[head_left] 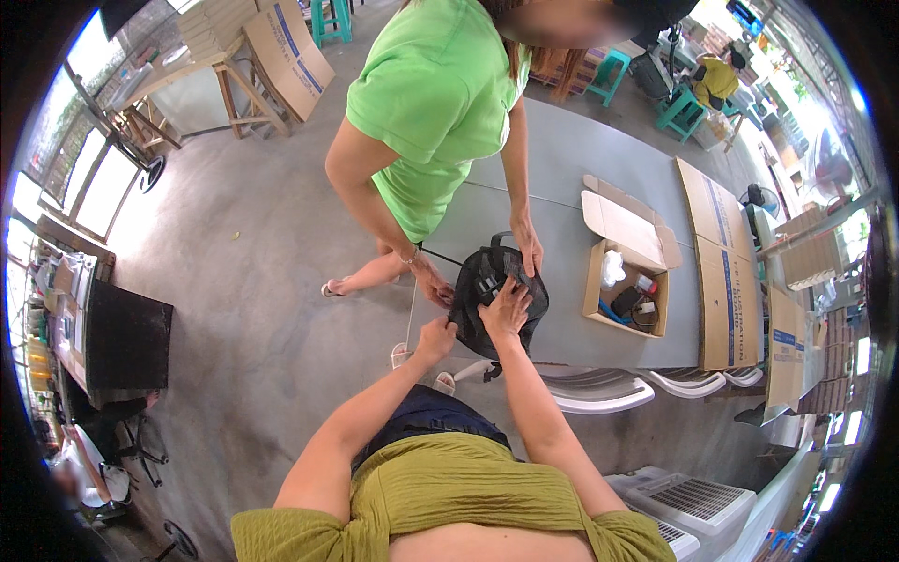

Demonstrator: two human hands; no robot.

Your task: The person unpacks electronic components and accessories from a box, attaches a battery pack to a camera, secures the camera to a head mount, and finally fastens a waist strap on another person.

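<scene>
A black backpack [468,325] stands at the table's near left edge, its top open. My left hand [436,339] is closed on the near left side of its rim. My right hand [506,309] reaches into the opening, fingers spread, beside a small black object [487,287] whose kind I cannot make out. Across from me, a person in a light green shirt [421,103] has one hand [434,284] at the bag's left side and the other hand [530,251] at its far right edge, near the top loop.
On the grey table [562,159], an open cardboard box [626,326] holds small items, with flat cardboard sheets [721,267] farther right. White chairs [595,391] are tucked under the near edge. A black-sided cabinet [129,323] stands left; another person [716,80] sits far right.
</scene>
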